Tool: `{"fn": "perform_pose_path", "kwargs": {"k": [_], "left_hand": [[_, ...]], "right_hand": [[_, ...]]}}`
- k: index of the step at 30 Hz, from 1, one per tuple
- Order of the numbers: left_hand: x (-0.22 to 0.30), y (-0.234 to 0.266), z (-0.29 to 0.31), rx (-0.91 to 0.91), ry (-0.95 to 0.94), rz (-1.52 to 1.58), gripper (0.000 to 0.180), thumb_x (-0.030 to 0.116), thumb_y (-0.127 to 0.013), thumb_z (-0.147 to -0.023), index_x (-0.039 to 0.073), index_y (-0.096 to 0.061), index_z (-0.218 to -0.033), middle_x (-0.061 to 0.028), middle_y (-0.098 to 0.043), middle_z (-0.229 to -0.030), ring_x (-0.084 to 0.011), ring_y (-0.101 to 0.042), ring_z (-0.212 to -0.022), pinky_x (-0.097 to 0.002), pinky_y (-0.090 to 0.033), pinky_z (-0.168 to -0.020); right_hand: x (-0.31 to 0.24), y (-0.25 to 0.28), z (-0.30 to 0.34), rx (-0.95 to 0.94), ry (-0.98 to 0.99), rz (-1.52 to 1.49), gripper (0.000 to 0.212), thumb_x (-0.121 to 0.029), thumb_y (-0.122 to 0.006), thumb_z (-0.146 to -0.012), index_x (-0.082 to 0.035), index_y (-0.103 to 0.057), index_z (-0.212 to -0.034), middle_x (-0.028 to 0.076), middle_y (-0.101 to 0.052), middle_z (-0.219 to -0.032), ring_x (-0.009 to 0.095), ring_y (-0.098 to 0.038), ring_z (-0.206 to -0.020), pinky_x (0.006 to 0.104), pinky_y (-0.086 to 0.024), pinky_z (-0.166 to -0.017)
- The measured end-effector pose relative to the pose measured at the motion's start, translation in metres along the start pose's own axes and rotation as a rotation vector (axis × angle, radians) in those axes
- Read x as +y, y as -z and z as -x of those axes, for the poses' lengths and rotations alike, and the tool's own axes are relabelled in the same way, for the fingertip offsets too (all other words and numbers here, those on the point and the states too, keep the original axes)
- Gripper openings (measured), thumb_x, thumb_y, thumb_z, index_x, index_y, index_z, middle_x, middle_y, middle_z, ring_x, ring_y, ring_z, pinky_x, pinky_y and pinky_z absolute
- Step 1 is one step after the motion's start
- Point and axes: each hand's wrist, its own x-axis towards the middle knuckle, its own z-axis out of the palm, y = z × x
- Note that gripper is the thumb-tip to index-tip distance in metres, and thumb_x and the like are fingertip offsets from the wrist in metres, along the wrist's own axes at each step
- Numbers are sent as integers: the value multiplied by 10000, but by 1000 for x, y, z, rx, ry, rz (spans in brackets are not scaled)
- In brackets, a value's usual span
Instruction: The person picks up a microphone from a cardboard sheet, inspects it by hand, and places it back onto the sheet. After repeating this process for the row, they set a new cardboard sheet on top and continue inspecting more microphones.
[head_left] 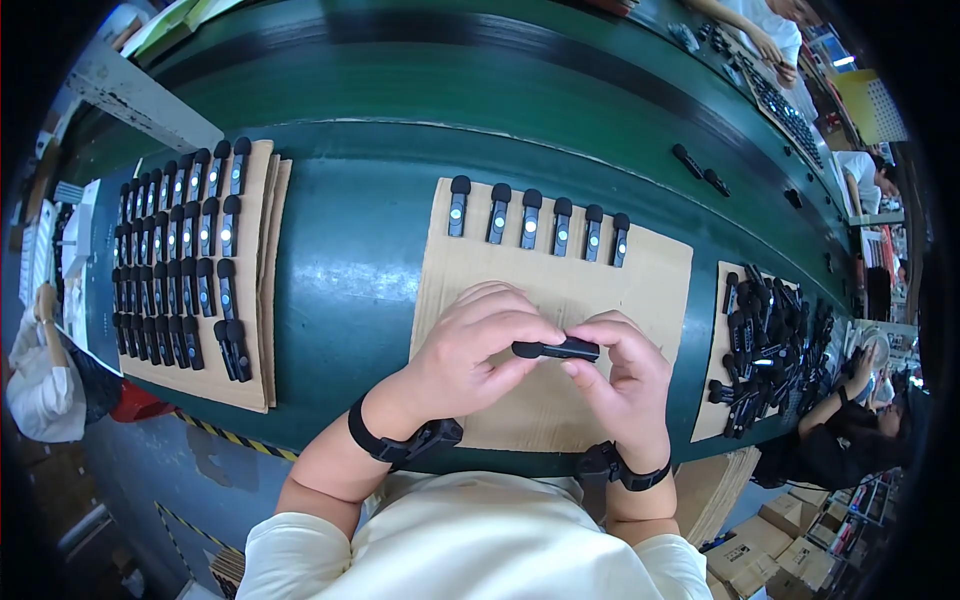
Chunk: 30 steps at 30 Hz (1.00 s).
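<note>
Over a cardboard sheet (640, 290) in front of me, I hold a small black clip-on microphone (570, 348) lying sideways. The fingers of my left hand (470, 345) pinch it near its rounded foam end. My right hand (628, 375) grips the opposite end between thumb and fingers. Along the far edge of the sheet, several like microphones (530, 220) lie in a row, foam tips pointing away, each with a small light-coloured round spot. My fingers hide part of the held microphone.
At left, stacked cardboard (257, 340) carries several neat rows of microphones (185, 260). At right, a loose heap of microphones (765, 340) covers another cardboard sheet (708, 410). Beyond runs a green conveyor belt (500, 75) with a few microphones (702, 170). Other people work at both sides.
</note>
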Motion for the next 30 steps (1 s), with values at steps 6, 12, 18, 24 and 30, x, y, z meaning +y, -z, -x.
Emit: {"fn": "perform_pose_path", "kwargs": {"k": [6,12,18,24,30], "left_hand": [[15,2,-2,36,216,123,313,28,-766,-767,13,-640,-1052,-106,-659,-972,-253,-630,-909,-366,-491,-867],[4,1,2,43,231,136,295,69,-765,-795,12,-633,-1052,-119,-648,-992,-235,-625,-921,-333,-487,-844],[4,-1,-2,-19,186,3,315,67,-764,-786,20,-628,-1065,-113,-642,-978,-242,-623,-918,-334,-491,-840],[2,-6,-1,6,307,-142,323,69,-741,-791,20,-614,-1084,-127,-637,-1025,-265,-625,-944,-360,-499,-858],[-4,-7,3,-94,364,-305,289,98,-710,-818,24,-606,-1077,-147,-633,-1071,-320,-607,-1016,-395,-492,-894]], "right_hand": [[1,3,-4,5,141,110,264,1,-748,-788,7,-635,-1027,100,-627,-941,203,-589,-859,287,-463,-764],[-8,1,-10,16,177,281,282,-6,-768,-739,-5,-640,-990,113,-623,-929,223,-593,-846,302,-478,-728],[-6,10,-14,-93,219,504,306,-13,-770,-710,0,-639,-986,116,-620,-929,216,-599,-823,291,-486,-700],[8,37,-22,-64,-198,413,199,-30,-725,-787,14,-622,-952,75,-629,-810,144,-601,-727,267,-488,-659],[49,75,-50,76,-441,543,154,-87,-705,-840,15,-607,-898,49,-634,-725,119,-591,-647,266,-488,-621]]}}
